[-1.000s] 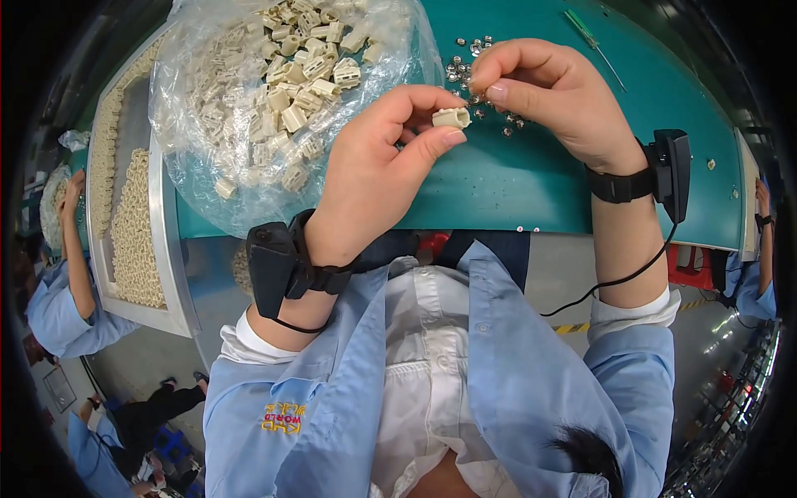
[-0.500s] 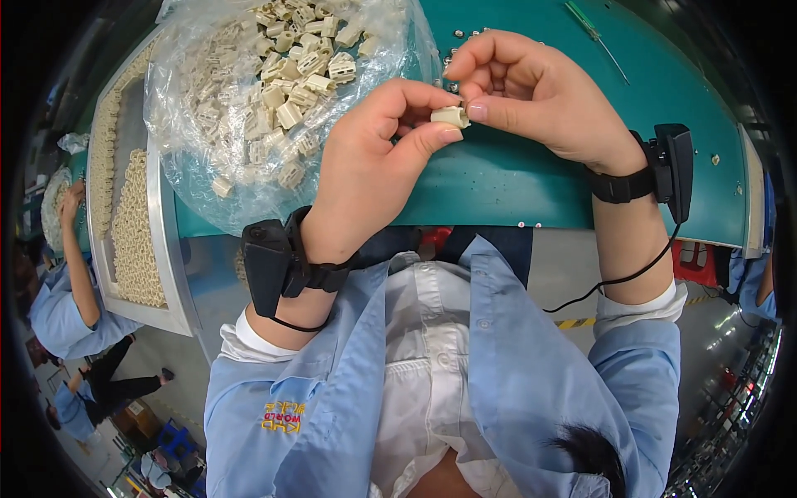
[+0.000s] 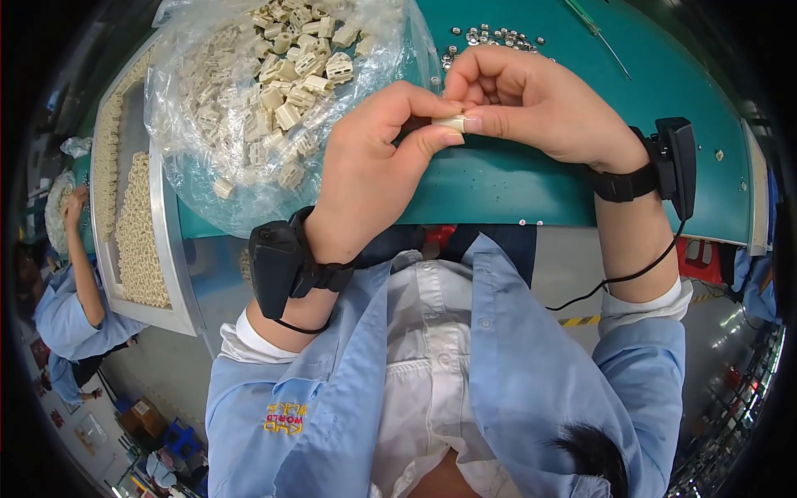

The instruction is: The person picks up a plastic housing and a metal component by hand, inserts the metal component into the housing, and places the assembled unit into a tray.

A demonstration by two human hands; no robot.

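Between my two hands is a small cream plastic part (image 3: pixel 451 123), partly covered by fingertips. My left hand (image 3: pixel 380 149) pinches its left end between thumb and index finger. The thumb and index finger of my right hand (image 3: pixel 540 104) press against its right end; whether a small piece sits under them is hidden. Many similar cream plastic parts (image 3: pixel 290 91) lie to the left in a clear plastic bag (image 3: pixel 187 149). Beyond my right hand, several small round metal pieces (image 3: pixel 502 37) are scattered over the green table (image 3: pixel 515 187).
A screwdriver with a green handle (image 3: pixel 585 15) lies at the far right. On the left stands a metal-edged tray (image 3: pixel 166 257) packed with rows of cream parts. Another person's arm (image 3: pixel 79 249) reaches in at the far left. A red stool (image 3: pixel 700 261) is below the table's right side.
My right hand has moved left and slightly down, closing its fingers onto the cream part's right end. More of the round metal pieces now show behind it. My left hand has barely moved.
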